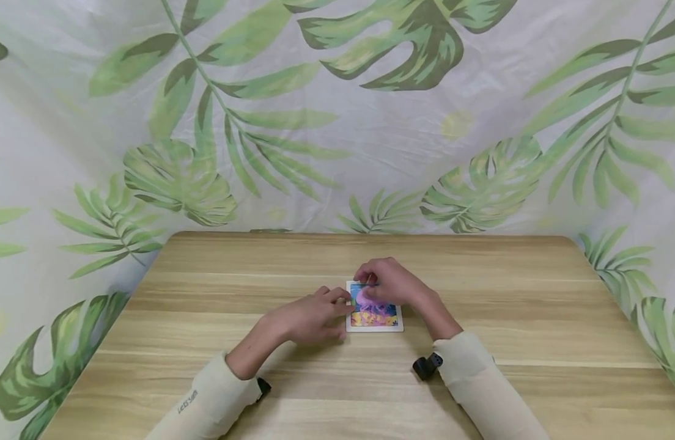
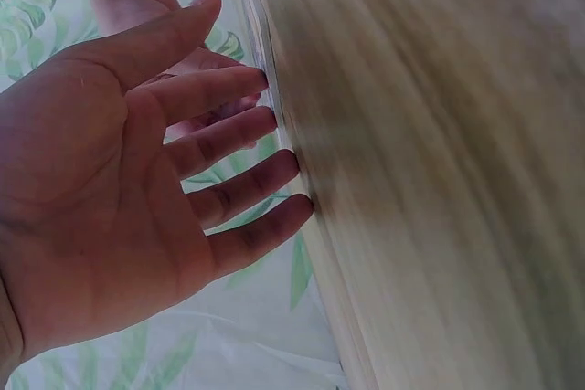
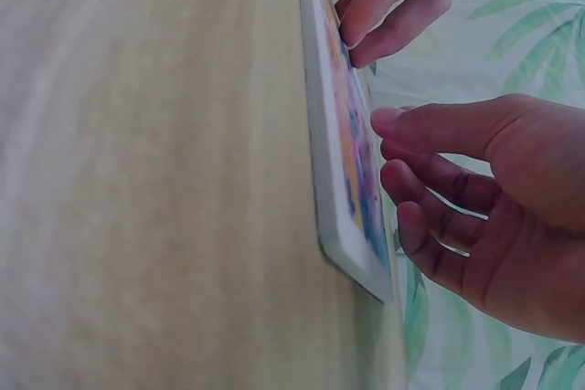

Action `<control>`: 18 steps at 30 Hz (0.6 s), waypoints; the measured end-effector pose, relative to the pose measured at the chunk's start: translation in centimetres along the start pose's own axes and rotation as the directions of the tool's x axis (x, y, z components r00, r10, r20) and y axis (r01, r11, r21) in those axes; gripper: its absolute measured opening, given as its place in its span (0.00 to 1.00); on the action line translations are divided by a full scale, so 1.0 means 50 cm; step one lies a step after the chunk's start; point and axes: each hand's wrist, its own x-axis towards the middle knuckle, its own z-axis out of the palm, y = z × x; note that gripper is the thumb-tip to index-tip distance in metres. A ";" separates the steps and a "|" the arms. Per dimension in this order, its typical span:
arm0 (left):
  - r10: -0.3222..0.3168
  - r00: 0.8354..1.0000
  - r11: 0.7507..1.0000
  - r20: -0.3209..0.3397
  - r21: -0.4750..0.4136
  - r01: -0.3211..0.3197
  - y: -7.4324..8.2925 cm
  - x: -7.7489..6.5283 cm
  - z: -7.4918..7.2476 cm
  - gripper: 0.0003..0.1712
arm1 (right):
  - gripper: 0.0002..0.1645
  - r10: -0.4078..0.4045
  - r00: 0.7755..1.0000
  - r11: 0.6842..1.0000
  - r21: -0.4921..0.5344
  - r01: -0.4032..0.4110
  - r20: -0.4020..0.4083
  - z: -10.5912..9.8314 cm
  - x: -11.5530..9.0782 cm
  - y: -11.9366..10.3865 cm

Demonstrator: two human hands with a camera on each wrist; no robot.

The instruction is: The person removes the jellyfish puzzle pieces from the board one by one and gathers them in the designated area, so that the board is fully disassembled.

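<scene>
A small, flat, white-framed picture panel with a pink jellyfish on blue and yellow lies on the wooden table. At its left edge is my left hand, fingers extended and loosely spread, fingertips at the frame. My right hand reaches over the upper right part of the panel and covers that corner. In the right wrist view, the right hand has its fingers loosely bent and its thumb close to the picture's surface, with nothing visible held between them. The left wrist view shows the left hand palm-on, holding nothing.
The wood-grain table has rounded far corners. Behind and beside it hangs a pale cloth printed with green leaves. A black wrist device is at the right cuff, and part of another shows at the left cuff.
</scene>
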 end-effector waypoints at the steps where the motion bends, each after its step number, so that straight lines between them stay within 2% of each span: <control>1: -0.003 1.000 1.000 0.001 -0.001 0.003 0.000 0.000 0.000 0.31 | 0.15 -0.002 1.000 1.000 0.002 0.002 0.004 0.000 0.001 0.002; 11: -0.020 1.000 1.000 0.010 -0.004 0.020 0.003 0.000 0.005 0.34 | 0.11 -0.011 0.999 1.000 0.001 0.011 0.040 -0.004 0.004 0.022; 18: -0.034 0.999 0.999 0.012 -0.005 0.034 0.003 -0.004 0.009 0.36 | 0.12 -0.056 0.998 0.998 0.023 0.055 0.036 -0.003 0.006 0.026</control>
